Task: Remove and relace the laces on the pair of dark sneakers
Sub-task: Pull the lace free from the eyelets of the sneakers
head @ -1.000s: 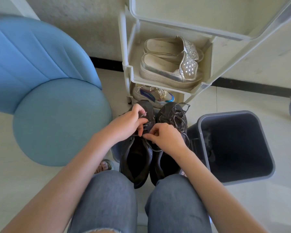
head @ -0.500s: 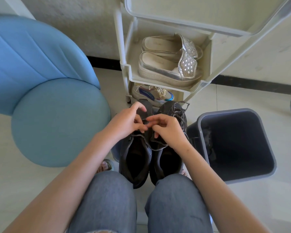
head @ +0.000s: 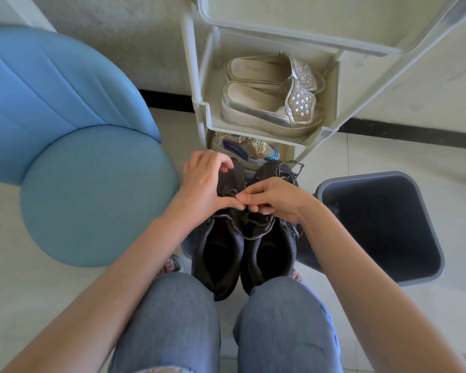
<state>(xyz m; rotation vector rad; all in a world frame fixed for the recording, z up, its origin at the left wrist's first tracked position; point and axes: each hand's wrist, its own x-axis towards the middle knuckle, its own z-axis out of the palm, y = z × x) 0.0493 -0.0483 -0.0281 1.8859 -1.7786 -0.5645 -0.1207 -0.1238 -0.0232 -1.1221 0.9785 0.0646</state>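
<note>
1. The pair of dark sneakers stands upright on the floor between the person's knees, side by side and touching, heels toward the person. The left sneaker is the one being worked on; the right sneaker keeps its lacing near the toe.
2. The left hand has fingers curled over the left sneaker's tongue area, thumb tip down at the eyelets. It grips the shoe front and steadies it.
3. The right hand is closed in a fingertip pinch on the grey lace, just against the left thumb.
4. Change: a second ago the hands met lower on the eyelet row. They have since moved slightly toward the toe. The slack lace loop now hangs a bit farther across both collars.
5. Meaning, as a judgement: unlacing of the left sneaker is advancing eyelet by eyelet. Removal isn't finished and relacing hasn't started.
6. Around: blue chair on the left, grey bin on the right, shelf cart ahead holding silver slides.
</note>
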